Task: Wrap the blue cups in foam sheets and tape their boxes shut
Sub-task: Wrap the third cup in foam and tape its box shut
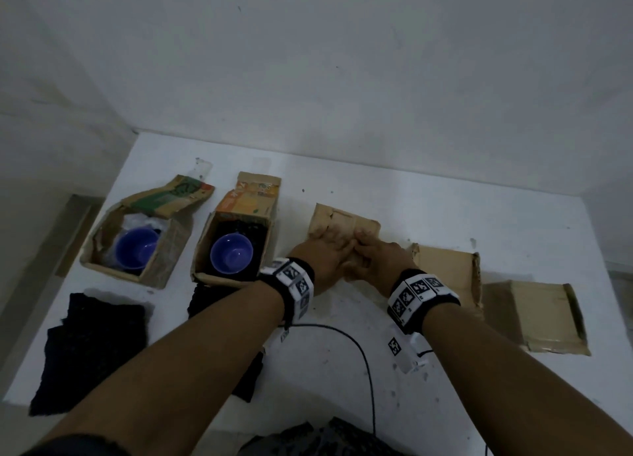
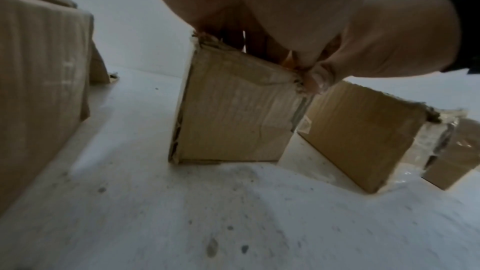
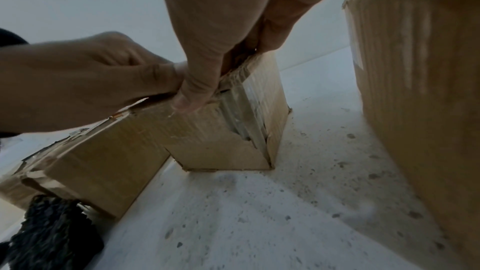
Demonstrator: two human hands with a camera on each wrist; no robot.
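Note:
A small brown cardboard box (image 1: 346, 221) stands mid-table with its top flaps folded down. My left hand (image 1: 325, 250) and right hand (image 1: 373, 250) meet on its top near edge, fingers curled over the flaps. In the right wrist view my right thumb pinches the box (image 3: 221, 141) at its upper front edge, and the left hand (image 3: 91, 81) is curled beside it. The left wrist view shows the same box (image 2: 233, 118) from the front. Two blue cups (image 1: 136, 250) (image 1: 231, 257) sit in open boxes at the left. Black foam sheets (image 1: 92, 346) lie in front.
Two more cardboard boxes (image 1: 445, 270) (image 1: 537, 315) lie right of my hands, the nearer one close to my right wrist. A black cable (image 1: 363, 353) runs across the white table between my forearms. White walls close off the back and left.

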